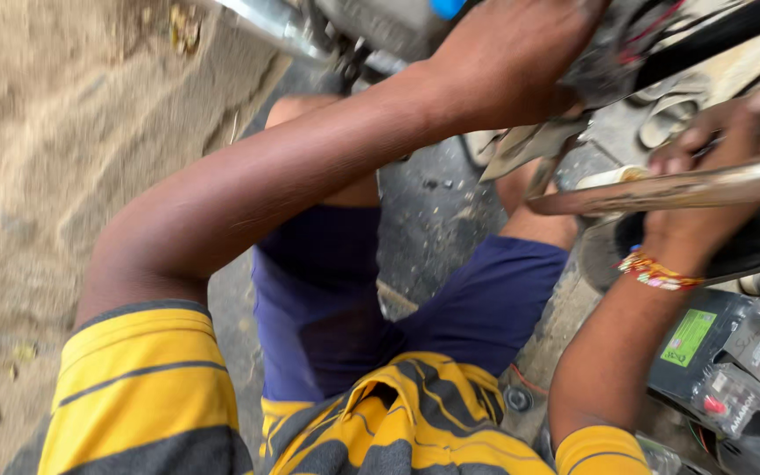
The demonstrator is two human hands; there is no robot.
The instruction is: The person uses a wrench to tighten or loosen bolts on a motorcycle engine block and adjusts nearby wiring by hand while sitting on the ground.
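by the motorcycle, left hand (503,62) grips engine parts (613,53); right hand (719,149) behind chrome pipe (670,189).

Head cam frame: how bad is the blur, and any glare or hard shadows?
Head view: motion blur smears the left hand and right hand, and softens the sandy ground; the striped shirt is sharper. Soft daylight, no hard shadows. Bright highlights on the chrome pipe and the chrome part at the top edge.
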